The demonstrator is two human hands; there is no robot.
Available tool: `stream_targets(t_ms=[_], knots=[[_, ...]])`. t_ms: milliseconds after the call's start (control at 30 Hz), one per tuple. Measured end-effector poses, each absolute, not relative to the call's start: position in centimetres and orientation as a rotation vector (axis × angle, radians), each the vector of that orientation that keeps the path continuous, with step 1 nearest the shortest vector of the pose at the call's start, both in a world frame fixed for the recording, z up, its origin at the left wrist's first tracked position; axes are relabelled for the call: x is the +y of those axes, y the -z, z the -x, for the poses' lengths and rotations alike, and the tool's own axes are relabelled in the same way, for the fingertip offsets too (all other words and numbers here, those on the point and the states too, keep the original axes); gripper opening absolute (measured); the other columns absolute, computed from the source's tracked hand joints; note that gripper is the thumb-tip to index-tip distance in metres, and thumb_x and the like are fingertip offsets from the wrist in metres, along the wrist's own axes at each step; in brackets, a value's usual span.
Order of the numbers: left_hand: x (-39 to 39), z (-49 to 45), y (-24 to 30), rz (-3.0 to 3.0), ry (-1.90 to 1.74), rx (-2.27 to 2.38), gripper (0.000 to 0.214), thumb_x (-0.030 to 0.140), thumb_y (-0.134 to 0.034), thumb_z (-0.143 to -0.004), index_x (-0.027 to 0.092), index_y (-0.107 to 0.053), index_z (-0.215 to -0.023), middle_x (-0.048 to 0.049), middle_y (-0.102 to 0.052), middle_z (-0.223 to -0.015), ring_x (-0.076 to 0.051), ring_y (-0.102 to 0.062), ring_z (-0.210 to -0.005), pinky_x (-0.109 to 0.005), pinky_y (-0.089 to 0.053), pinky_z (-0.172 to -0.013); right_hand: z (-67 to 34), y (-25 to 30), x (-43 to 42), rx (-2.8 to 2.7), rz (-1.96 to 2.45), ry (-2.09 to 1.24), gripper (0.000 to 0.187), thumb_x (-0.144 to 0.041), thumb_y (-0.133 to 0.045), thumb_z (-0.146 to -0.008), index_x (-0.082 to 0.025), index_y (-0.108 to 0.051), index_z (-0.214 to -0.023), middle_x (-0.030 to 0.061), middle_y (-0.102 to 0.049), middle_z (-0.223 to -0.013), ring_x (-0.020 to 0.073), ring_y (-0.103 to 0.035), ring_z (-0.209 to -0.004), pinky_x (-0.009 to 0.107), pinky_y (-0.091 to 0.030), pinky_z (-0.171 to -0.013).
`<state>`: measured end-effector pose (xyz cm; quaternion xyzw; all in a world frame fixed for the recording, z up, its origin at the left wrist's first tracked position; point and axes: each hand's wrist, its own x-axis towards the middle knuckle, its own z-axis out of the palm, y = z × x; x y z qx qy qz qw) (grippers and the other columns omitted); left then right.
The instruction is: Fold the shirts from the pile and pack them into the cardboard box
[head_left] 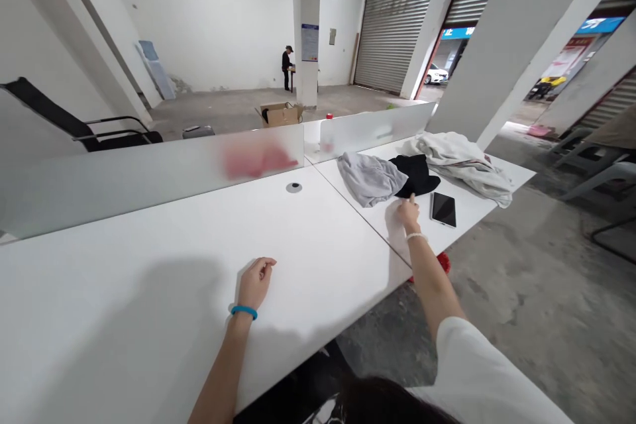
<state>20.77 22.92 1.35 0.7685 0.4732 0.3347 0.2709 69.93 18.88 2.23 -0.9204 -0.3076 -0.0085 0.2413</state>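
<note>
My left hand [255, 282], with a blue band at the wrist, rests on the white desk [199, 225]. Its fingers are loosely curled in and nothing shows in them. Reaching out to the right, my right hand [409, 212] has its fingers closed at the near edge of a piece of black clothing [420, 175]; the fingertips are small and partly hidden. A grey garment [370, 177] lies crumpled against the black one on the left. Just right of my hand a dark-screened tablet [444, 209] lies flat.
Behind the black cloth is a heap of whitish clothing [462, 159]. A frosted divider [163, 175] runs along the desk's back. Beyond stand a cardboard box [281, 114], a black chair [74, 119] and a person [287, 67] by the pillar. Something red [444, 263] shows below the desk edge.
</note>
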Motion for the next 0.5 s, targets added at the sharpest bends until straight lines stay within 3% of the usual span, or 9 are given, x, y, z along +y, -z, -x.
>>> stream_targets(t_ms=[233,433,500], knots=[[23.2,-20.5,-1.0,-2.031,-0.883,1.302,0.024,0.029,-0.040,-0.080,0.021,-0.062,-0.078,0.0000,-0.062,-0.067,-0.014,-0.057,-0.059,-0.028,-0.047,-0.062,-74.2,-3.7,19.8,-0.599,2.563,-0.019,0.053,-0.005,-0.042,-0.076,-0.007,-0.057,-0.127,0.0279,-0.012,-0.151,0.0369,-0.047,-0.118,0.049,-0.043,-0.088],[23.1,-20.6,-1.0,-1.995,-0.849,1.293,0.024,0.031,-0.040,-0.078,0.022,-0.062,-0.077,0.0012,-0.059,-0.061,-0.015,-0.056,-0.057,-0.027,-0.046,-0.058,-73.8,-3.9,20.6,-0.762,2.458,-0.032,0.047,-0.009,-0.044,-0.077,-0.007,-0.063,-0.120,0.0264,-0.030,-0.143,0.0272,-0.054,-0.110,0.033,-0.042,-0.086],[23.2,-20.6,-1.2,-1.976,-0.856,1.292,0.024,0.032,-0.041,-0.077,0.022,-0.062,-0.076,0.0015,-0.058,-0.060,-0.015,-0.055,-0.056,-0.027,-0.046,-0.058,-72.8,-3.5,21.7,-0.833,2.432,-0.042,0.043,-0.012,-0.046,-0.078,-0.008,-0.063,-0.118,0.0237,-0.046,-0.130,0.0258,-0.055,-0.105,0.033,-0.042,-0.084]])
